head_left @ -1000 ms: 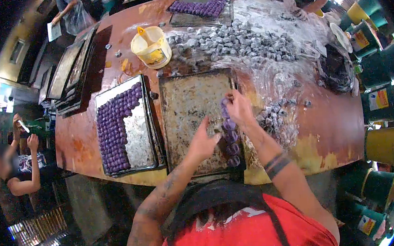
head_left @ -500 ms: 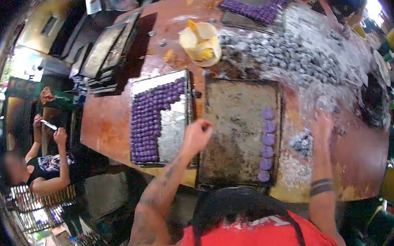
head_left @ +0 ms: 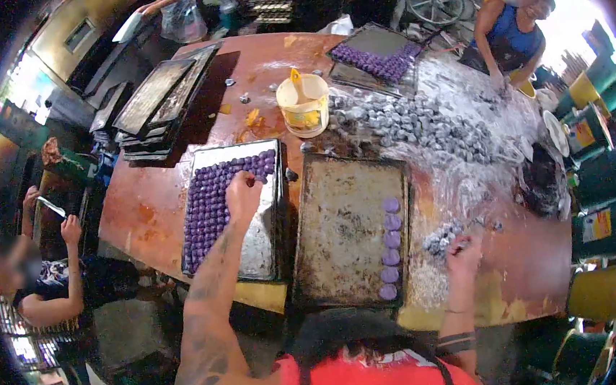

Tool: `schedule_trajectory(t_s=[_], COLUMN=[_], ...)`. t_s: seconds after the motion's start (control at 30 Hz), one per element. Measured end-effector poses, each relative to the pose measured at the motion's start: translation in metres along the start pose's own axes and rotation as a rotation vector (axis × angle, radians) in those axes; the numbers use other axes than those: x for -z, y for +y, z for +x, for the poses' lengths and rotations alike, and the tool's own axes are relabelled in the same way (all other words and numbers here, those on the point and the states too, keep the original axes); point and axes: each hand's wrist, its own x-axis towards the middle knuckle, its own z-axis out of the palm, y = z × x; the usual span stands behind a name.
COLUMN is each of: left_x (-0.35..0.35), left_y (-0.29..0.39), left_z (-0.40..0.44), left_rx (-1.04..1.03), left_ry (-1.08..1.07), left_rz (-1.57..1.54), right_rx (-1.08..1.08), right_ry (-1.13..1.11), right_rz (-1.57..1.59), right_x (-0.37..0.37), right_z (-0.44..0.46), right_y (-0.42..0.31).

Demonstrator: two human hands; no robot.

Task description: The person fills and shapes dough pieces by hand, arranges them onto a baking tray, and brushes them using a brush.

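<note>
Six purple dough rounds (head_left: pixel 391 239) sit in a line down the right side of a worn baking tray (head_left: pixel 336 226) on the desk (head_left: pixel 146 198). From where I stand, the two hands are far apart. The left hand (head_left: pixel 242 195) is over the other tray (head_left: pixel 258 248), by the top rows of purple balls (head_left: pixel 211 200), fingers curled. The right hand (head_left: pixel 466 249) is at a small pile of floury lumps (head_left: pixel 438 240), fingers bent too. I can't tell if either holds anything. A cream bucket (head_left: pixel 304 113) stands behind the trays.
</note>
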Motion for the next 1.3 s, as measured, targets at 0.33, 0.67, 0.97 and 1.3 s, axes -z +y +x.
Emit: schedule_trajectory(t_s=[0.33, 0.67, 0.97, 1.3], left_x=[-0.019, -0.019, -0.026, -0.042], left_y=[0.143, 0.159, 0.201, 0.188], left_z=[-0.174, -0.192, -0.189, -0.158], left_rx=[0.501, 0.182, 0.107, 0.439], left_ry=[-0.483, -0.636, -0.534, -0.737], left_rz=[-1.092, -0.978, -0.864, -1.084], right_rx=[0.709, 0.679, 0.239, 1.107], right_ry=[-0.829, -0.845, -0.547, -0.697], right_rz=[-1.376, -1.409, -0.711, -1.407], right_x=[-0.174, -0.165, -0.152, -0.159], right_z=[-0.132, -0.139, -0.130, -0.133], right_y=[0.117, 0.093, 0.098, 0.075])
